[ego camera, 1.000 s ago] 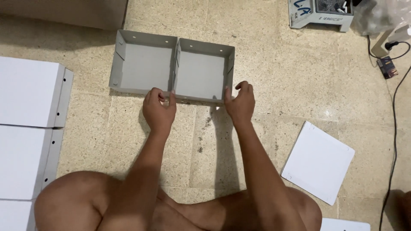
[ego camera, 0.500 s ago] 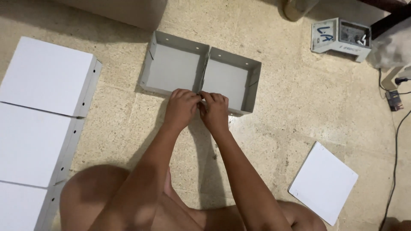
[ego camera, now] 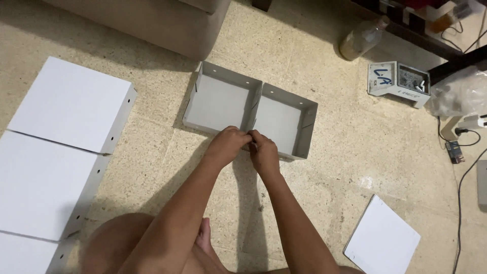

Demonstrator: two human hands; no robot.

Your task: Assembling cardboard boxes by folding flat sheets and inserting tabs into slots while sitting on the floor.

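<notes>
On speckled floor, 2 joined grey open trays (ego camera: 223,104) are lying mouth-up, long axis running left to right, slightly tilted. Left hand (ego camera: 227,145) and right hand (ego camera: 264,152) are meeting at near wall by divider, fingers pinching there; what they are gripping, cannot tell. White panels (ego camera: 66,104) are lying left; white square sheet (ego camera: 383,241) lower right; small grey box (ego camera: 398,83) upper right.
</notes>
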